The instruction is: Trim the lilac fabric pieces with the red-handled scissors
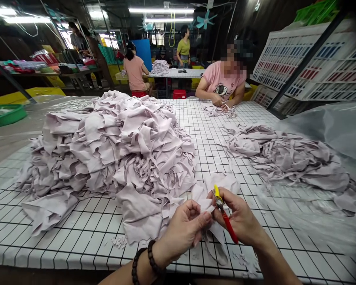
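A pair of small cutters [230, 228] with a red handle, a yellow part and a metal joint is gripped in my right hand [243, 219]. My left hand [185, 225] pinches a pale pink-grey piece of fabric [206, 204] close to the cutters. Part of that fabric hangs below my hands, and more lies on the table beyond them. The fingertips of both hands nearly meet at the cloth. Just to the left rises a large heap of the same fabric pieces [106, 146]. The cutters' tips are partly hidden by my fingers.
Small fabric scraps [119, 241] lie on the grid-patterned tablecloth [201, 130]. At right, a second fabric heap [296, 156] sits by clear plastic sheeting [338, 122]. Across the table a person [222, 81] handles fabric. A green basket [6, 115] stands far left, stacked white crates [302, 59] at right.
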The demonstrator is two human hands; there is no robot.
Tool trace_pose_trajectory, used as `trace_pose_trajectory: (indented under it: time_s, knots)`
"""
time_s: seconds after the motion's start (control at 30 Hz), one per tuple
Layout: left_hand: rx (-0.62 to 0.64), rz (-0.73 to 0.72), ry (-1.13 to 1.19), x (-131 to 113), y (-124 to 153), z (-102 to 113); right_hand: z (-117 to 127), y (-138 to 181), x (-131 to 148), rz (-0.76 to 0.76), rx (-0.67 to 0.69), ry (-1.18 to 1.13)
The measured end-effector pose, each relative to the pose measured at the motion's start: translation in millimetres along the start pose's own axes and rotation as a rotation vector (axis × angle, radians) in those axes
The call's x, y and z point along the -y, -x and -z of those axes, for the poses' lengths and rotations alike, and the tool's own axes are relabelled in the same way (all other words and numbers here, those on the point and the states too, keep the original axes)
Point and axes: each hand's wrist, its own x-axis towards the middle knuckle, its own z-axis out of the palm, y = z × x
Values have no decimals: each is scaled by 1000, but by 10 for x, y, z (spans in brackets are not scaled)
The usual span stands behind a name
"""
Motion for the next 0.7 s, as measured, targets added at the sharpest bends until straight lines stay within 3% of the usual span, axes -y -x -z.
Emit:
trace_pose_trajectory:
  time_s: [0.13,0.27,0.57,0.7]
  knots:
    - [94,106,-9,31,39,14,-9,12,-31,-57,-57,16]
    - [84,118,-5,-2,83,3,-48,57,-104,-45,-189,40]
    - [-95,-282,-346,-91,158,19,-274,217,-199,-197,-327,-4]
    - [-22,-242,-174,-37,96,3,-397,214,-172,-249,-283,-70]
